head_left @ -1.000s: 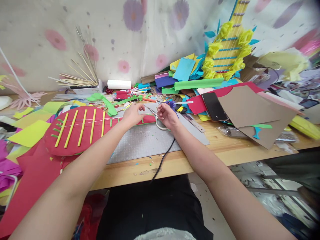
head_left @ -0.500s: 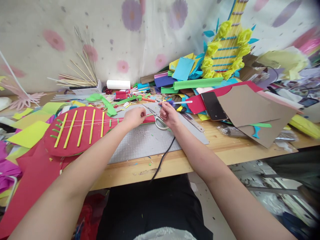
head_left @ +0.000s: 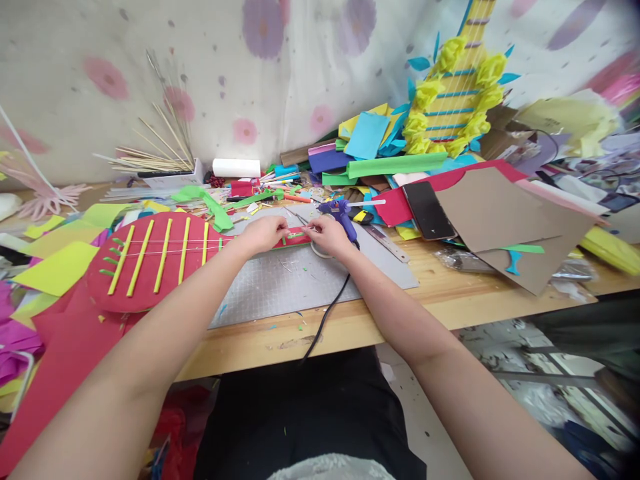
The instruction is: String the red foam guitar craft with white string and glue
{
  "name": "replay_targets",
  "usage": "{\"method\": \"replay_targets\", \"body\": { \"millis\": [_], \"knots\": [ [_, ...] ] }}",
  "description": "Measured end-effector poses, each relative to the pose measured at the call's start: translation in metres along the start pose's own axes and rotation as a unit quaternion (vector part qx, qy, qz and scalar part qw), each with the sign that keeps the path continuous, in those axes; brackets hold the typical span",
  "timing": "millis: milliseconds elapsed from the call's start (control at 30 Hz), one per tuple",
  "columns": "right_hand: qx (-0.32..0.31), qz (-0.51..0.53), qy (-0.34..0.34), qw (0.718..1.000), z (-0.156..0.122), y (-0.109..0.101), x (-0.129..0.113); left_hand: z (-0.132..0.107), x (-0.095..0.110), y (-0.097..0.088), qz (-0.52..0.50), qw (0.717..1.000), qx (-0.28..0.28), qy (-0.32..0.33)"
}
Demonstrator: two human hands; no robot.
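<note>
A red paper guitar (head_left: 150,283) with yellow strips lies at the left, and its narrow neck (head_left: 289,241) reaches under my hands. Thin white strings (head_left: 163,243) run across the body toward the neck. My left hand (head_left: 263,235) is closed in a pinch over the neck, on a string. My right hand (head_left: 329,235) pinches the string close to the neck's right end; the fingertips partly hide it. Behind my right hand lies a purple glue gun (head_left: 341,212) with a white glue stick. Scissors (head_left: 320,252) are mostly covered by that hand.
A grey cutting mat (head_left: 270,293) lies under the neck, with a metal ruler (head_left: 387,244) on it. The glue gun's black cord (head_left: 327,313) crosses the table edge. Right are a phone (head_left: 429,210) and cardboard (head_left: 505,220). A yellow paper guitar (head_left: 455,103) stands behind.
My right hand has moved left and slightly down to the neck's end, uncovering the glue gun. My left hand has shifted slightly left. The gap between the hands is smaller.
</note>
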State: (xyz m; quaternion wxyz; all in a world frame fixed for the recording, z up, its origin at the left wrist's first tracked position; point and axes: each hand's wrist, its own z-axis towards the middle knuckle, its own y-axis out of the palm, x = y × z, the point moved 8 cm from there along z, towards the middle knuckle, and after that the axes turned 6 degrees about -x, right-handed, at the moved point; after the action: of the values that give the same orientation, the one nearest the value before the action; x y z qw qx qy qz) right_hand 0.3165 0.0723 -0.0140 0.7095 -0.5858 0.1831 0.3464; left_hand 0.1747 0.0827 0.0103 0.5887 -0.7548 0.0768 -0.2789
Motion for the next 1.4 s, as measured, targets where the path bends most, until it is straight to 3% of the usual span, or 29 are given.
{"method": "replay_targets", "body": {
  "millis": [367,500,833,967,1233,1400],
  "knots": [
    [0.02,0.009,-0.049,0.999,-0.001,0.007,-0.015,0.0,0.011,0.001,-0.047,0.998,-0.01,0.027],
    [0.019,0.009,-0.064,0.998,-0.001,0.007,-0.017,0.003,0.011,0.007,-0.019,0.998,-0.029,0.049],
    [0.003,-0.013,-0.086,0.996,-0.003,0.01,-0.022,-0.002,0.019,0.004,0.038,0.998,0.007,0.042],
    [0.007,-0.026,-0.082,0.996,-0.002,0.01,-0.021,0.003,0.012,0.008,-0.021,1.0,-0.009,0.017],
    [-0.013,-0.045,-0.1,0.994,-0.004,0.017,-0.03,0.005,-0.011,0.005,-0.172,0.978,0.052,-0.106],
    [-0.017,-0.042,-0.123,0.991,-0.005,0.019,-0.033,0.003,-0.012,0.005,-0.232,0.965,0.07,-0.099]
  ]
}}
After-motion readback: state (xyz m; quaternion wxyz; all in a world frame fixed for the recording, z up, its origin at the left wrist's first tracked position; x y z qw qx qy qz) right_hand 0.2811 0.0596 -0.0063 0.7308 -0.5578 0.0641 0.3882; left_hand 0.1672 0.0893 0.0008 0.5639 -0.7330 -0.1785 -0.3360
